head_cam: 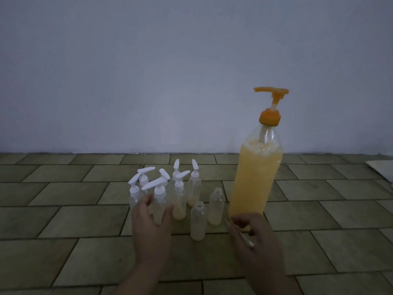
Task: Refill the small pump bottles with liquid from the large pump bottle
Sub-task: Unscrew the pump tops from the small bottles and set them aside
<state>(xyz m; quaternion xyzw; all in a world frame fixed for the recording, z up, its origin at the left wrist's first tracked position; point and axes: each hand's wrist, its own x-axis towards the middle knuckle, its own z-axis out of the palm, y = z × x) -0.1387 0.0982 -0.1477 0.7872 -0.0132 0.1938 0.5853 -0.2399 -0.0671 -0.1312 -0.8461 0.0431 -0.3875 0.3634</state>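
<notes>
A tall clear bottle [254,179] with an orange pump top stands at the right, nearly full of yellow liquid. To its left stand several small clear bottles with white pump heads [176,194]. Two uncapped small bottles [198,221] [216,207] stand in front, each with a little yellow liquid. My left hand [152,228] grips the nearest capped small bottle [160,201] around its body. At the base of the large bottle, my right hand [255,237] pinches a thin white pump part [247,240], its head hidden by the fingers.
Everything stands on a floor of olive-brown tiles [74,220] in dim light. A plain pale wall [148,71] rises behind. A pale flat object [382,167] lies at the far right edge.
</notes>
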